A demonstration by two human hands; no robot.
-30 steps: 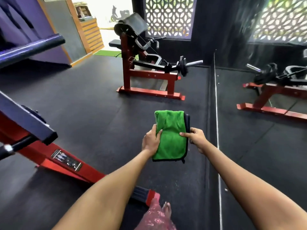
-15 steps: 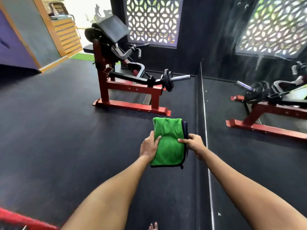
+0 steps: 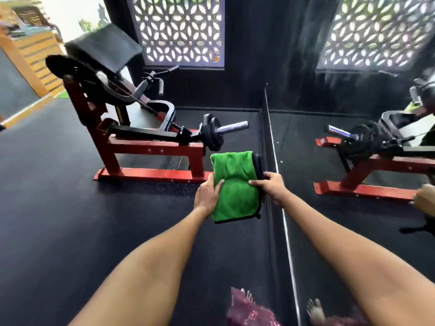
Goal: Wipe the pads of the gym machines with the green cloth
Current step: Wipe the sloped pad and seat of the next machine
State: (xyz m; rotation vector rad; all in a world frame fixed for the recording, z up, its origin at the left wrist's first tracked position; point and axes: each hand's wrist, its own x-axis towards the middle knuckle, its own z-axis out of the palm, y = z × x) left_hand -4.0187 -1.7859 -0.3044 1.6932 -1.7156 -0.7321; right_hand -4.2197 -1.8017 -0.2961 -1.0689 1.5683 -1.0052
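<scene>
Closer now: red machine (image 3: 150, 147) looms; its black pad (image 3: 103, 47) up-left of green cloth (image 3: 235, 187), pinched by left hand (image 3: 208, 195) and right hand (image 3: 274, 187); left nearer.

Black floor (image 3: 58, 208), wall mirror (image 3: 353, 102) — lattice window (image 3: 181, 31)

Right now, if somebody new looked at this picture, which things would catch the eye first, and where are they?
The green cloth stands out first, folded and held at the centre between the left hand and right hand. Next comes the red machine at the left on the black floor, with its black pad tilted on top. On the right, a mirror shows the machine again.
</scene>
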